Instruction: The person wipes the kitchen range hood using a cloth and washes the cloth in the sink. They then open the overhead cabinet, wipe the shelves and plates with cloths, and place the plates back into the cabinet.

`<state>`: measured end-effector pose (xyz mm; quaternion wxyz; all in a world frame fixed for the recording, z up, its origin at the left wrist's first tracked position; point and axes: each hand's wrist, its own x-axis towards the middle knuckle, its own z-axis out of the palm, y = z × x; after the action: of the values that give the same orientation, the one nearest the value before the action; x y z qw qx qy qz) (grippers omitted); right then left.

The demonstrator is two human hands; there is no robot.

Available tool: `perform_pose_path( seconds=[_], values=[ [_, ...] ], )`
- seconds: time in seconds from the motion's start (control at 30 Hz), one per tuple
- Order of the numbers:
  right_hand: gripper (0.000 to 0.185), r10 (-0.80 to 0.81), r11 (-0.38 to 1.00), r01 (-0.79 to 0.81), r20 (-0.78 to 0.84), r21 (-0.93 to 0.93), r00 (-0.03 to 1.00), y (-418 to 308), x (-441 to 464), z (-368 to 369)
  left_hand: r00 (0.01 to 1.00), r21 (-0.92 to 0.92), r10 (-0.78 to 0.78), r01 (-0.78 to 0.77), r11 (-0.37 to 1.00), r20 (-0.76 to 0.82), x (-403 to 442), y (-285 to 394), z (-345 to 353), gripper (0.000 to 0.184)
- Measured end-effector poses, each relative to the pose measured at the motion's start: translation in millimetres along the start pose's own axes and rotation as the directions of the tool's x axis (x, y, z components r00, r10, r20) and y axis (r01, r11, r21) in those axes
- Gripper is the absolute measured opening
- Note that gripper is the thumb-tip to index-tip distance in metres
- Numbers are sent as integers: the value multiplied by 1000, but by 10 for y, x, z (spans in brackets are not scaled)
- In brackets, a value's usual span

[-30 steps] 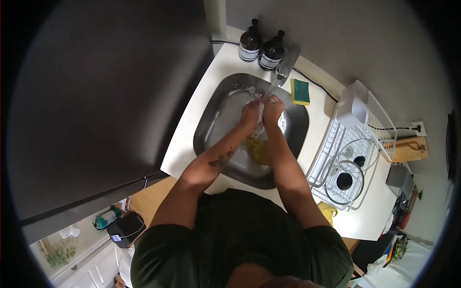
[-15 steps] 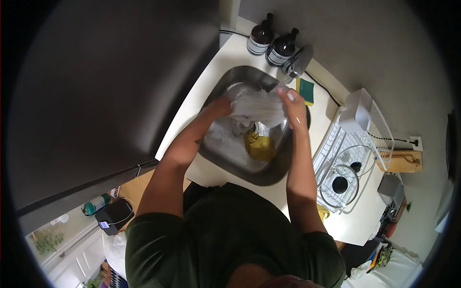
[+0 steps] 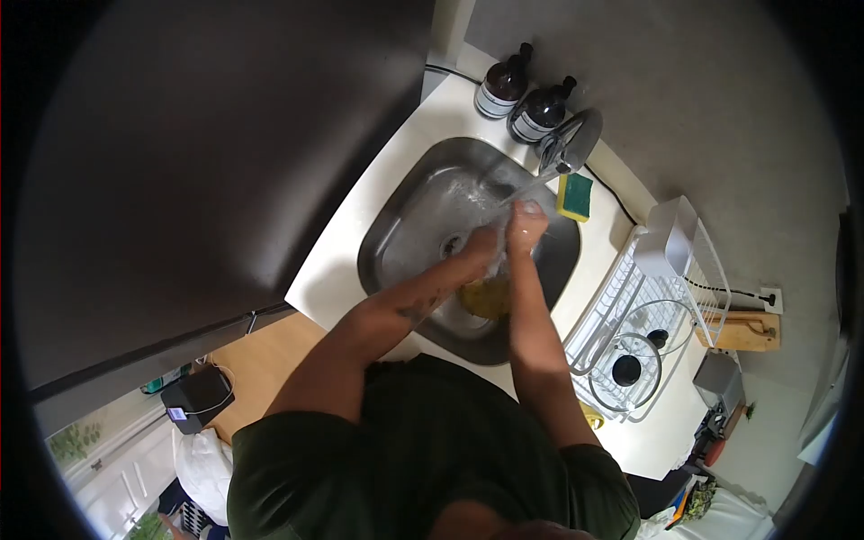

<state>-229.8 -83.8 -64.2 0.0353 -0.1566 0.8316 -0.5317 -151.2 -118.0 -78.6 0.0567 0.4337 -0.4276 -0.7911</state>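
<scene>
Water stream (image 3: 529, 187): slants down from faucet (image 3: 583, 135) toward both hands, over metal sink (image 3: 396, 193).
right hand (image 3: 526, 229): reaches into flow, nr faucet side; closed, w/ fingers curled on pale cloth, wet.
left hand (image 3: 480, 247): angled in lower, beside same cloth; motion-blurred, can't tell if open or closed.
pale cloth (image 3: 500, 256): bunched b/w hands, above sink floor; poss. thin plastic, too blurred to say.
rinse: prob. mid-rub under running water, judging by hands close tog. and flow on them.
grip: calls for firm hold on slippery stuff, w/ folds turned & opened so water gets thru; best kept clear of yellow cloth.
yellow cloth (image 3: 486, 299): lies crumpled in sink, below wrists, partly hidden by right forearm; untouched by fingers as far as visible.
drain (image 3: 452, 245): uncovered, just beside left hand.
sponge (image 3: 574, 196): green/yellow, on white worktop (image 3: 337, 261), nr sink edge.
bottles (image 3: 502, 85): 2, dark w/ pale labels, upright behind sink, next to faucet.
dish rack (image 3: 601, 310): right of sink, w/ glass lids (image 3: 626, 371) & white bin (image 3: 664, 238).
</scene>
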Motion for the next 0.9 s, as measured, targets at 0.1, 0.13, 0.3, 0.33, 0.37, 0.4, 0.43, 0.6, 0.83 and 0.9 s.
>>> perform_pose_path(
  seconds=[0.1, 0.13, 0.3, 0.33, 0.37, 0.4, 0.43, 0.6, 0.83, 0.9],
  values=[
    [20, 110, 980, -99, -56, 170, 992, -188, -278, 207, 916, 848, 282, -378, 371, 284, 730, -177, -288, 41],
    [23, 164, 968, -152, -42, 201, 986, -243, -367, 280, 914, 846, 286, -382, 371, 287, 578, 10, -270, 41],
    [22, -463, 820, 467, 97, -331, 881, 212, 16, -121, 975, 30, 108, -116, 993, 195, 4, 575, -367, 43],
    [21, -359, 897, 360, 52, -254, 932, -208, 77, -272, 925, 4, 88, -97, 995, 369, -11, 698, -443, 43],
    [21, -242, 955, 241, 17, -172, 970, -570, 103, -409, 879, -16, 118, -125, 992, 462, 66, 717, -512, 41],
    [21, -242, 970, 241, -77, -22, 967, -595, 237, -435, 878, -17, 118, -125, 992, 464, 52, 785, -549, 41],
    [21, -231, 959, 253, -168, 129, 958, -631, 447, -446, 856, 106, 163, -244, 964, 491, 2, 904, -565, 38],
    [20, -352, 895, 407, -274, 182, 895, -1151, 1394, -645, 752, 170, 342, -510, 843, 563, -113, 1365, -437, 37],
    [45, -13, 982, -89, 530, 167, 848, -1445, 2075, -625, 702, -589, 450, -54, 807, 552, 529, 1838, 89, 25],
    [53, 204, 941, -325, 608, 95, 767, -1499, 2074, -573, 742, -535, 334, 40, 844, 582, 605, 1941, 197, 29]
  ],
)
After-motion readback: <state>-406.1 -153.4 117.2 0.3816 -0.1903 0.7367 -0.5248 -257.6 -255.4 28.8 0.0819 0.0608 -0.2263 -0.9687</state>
